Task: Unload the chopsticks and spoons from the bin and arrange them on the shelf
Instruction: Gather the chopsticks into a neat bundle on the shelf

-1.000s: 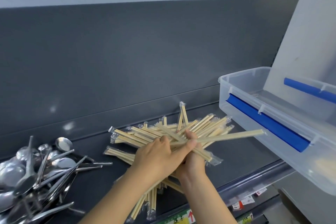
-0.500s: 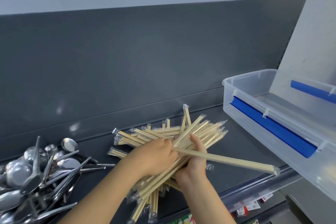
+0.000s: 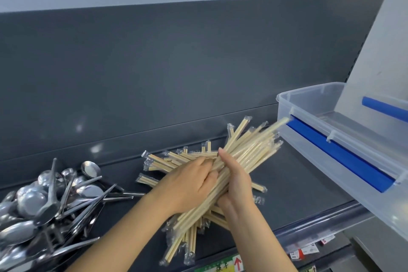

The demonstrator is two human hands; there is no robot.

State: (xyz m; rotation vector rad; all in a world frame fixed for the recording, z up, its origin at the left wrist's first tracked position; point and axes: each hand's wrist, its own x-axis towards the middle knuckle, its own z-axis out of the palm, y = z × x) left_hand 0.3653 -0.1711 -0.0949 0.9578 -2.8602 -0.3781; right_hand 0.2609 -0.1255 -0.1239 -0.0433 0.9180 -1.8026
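Note:
A bundle of plastic-wrapped wooden chopsticks (image 3: 247, 150) lies diagonally on the dark shelf (image 3: 298, 179), tips pointing up right toward the bin. My right hand (image 3: 235, 181) cups the bundle from the right with its fingers curled under it. My left hand (image 3: 189, 181) presses on the bundle from the left, fingers curled over the sticks. More wrapped chopsticks (image 3: 161, 162) fan out behind and below my hands. A heap of steel spoons (image 3: 50, 196) sits at the shelf's left. The clear plastic bin (image 3: 313, 146) with blue clips stands at the right.
The dark back panel (image 3: 176, 68) rises behind the shelf. The shelf's front rail (image 3: 313, 223) carries price labels (image 3: 304, 252). The bin overhangs the shelf's right end, its raised lid against the pale side wall (image 3: 388, 46).
The long chopstick that stuck out to the lower right has swung up into line with the bundle. Both hands have drawn the sticks together into one diagonal sheaf.

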